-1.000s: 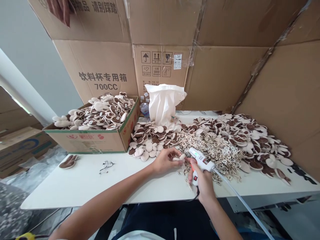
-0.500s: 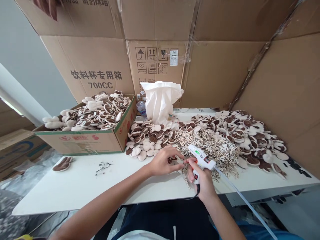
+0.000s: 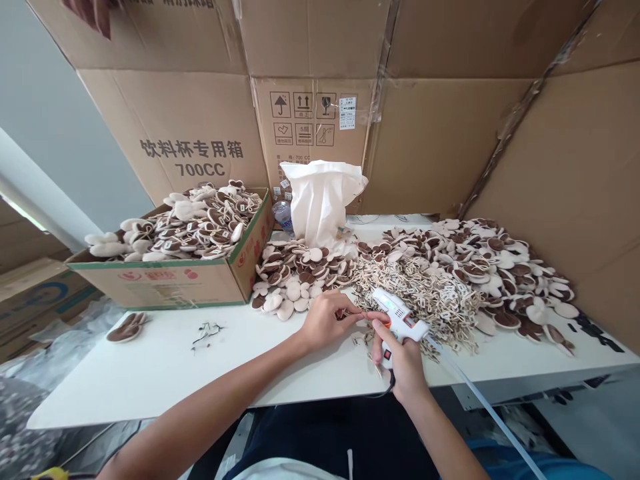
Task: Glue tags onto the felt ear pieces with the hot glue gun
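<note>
In my right hand (image 3: 407, 357) is a white hot glue gun (image 3: 393, 310), with an orange part near its trigger and a long glue stick (image 3: 493, 410) trailing from its rear. The right index finger reaches out to the fingertips of my left hand (image 3: 323, 323). My left hand is closed in a pinch on a small brown fabric piece (image 3: 342, 313), mostly hidden by the fingers. Just beyond the hands lies a heap of thin cream cord loops (image 3: 430, 293). Brown-and-cream padded fabric pieces (image 3: 295, 287) are piled behind my left hand.
A cardboard box (image 3: 165, 283) full of finished-looking padded pieces stands at left. A white plastic bag (image 3: 323, 200) sits at the back. More fabric pieces (image 3: 500, 260) cover the right side. One brown piece (image 3: 127, 328) and dark scraps (image 3: 206, 333) lie on the white table (image 3: 150, 380). Another person's hand (image 3: 97, 13) shows at top left.
My left fingers have closed from a wider spread into a pinch. My right hand and the glue gun have shifted slightly left, with the index finger stretched toward the left fingertips.
</note>
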`<act>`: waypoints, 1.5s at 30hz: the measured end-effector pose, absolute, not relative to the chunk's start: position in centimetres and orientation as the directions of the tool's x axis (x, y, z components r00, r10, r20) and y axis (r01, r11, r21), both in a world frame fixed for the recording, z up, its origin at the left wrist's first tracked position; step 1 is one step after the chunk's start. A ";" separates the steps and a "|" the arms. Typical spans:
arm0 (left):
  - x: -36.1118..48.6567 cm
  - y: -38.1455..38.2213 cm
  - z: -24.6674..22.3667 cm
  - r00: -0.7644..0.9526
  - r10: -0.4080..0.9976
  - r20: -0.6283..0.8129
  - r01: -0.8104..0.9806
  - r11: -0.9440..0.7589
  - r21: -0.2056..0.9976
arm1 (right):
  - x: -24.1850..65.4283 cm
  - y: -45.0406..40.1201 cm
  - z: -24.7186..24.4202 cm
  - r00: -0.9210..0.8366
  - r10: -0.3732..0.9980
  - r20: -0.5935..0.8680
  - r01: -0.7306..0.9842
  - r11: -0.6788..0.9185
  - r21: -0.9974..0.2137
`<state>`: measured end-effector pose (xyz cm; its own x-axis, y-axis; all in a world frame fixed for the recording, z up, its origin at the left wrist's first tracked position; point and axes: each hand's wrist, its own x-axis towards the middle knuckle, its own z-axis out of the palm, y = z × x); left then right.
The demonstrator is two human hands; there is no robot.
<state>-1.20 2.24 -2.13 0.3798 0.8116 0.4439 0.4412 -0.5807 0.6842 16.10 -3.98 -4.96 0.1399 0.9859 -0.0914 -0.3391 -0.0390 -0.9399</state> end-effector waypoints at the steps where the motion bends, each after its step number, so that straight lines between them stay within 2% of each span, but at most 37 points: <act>1: -1.4 2.4 -2.0 0.360 0.818 0.448 0.439 -0.572 0.692 | 16.1 -4.1 -4.8 0.150 0.984 -0.092 -0.334 -0.037 -0.942; 8: -2.9 3.4 -1.1 0.132 0.882 0.453 0.400 -0.466 0.790 | 16.7 -3.7 -5.0 0.097 0.993 -0.063 -0.465 -0.011 -0.885; 15: -2.2 2.6 -1.3 0.364 0.850 0.380 0.326 -0.498 0.803 | 17.1 -3.3 -5.2 0.021 0.997 -0.073 -0.613 -0.044 -0.789; 23: -1.8 2.1 -1.3 0.526 0.766 0.369 0.246 -0.552 0.796 | 17.6 -3.3 -4.6 -0.016 0.998 -0.053 -0.636 -0.051 -0.770; 30: -1.4 2.1 -2.0 0.524 0.755 0.394 0.221 -0.567 0.794 | 17.7 -3.6 -4.2 -0.041 0.998 -0.044 -0.635 -0.060 -0.770; 40: -1.3 2.1 -2.2 0.449 0.734 0.510 0.179 -0.633 0.753 | 17.7 -3.6 -4.5 -0.052 0.998 -0.041 -0.659 -0.065 -0.749; 45: -1.3 1.9 -2.0 0.492 0.698 0.520 0.154 -0.658 0.737 | 17.7 -3.6 -4.6 -0.060 0.998 -0.035 -0.623 -0.065 -0.780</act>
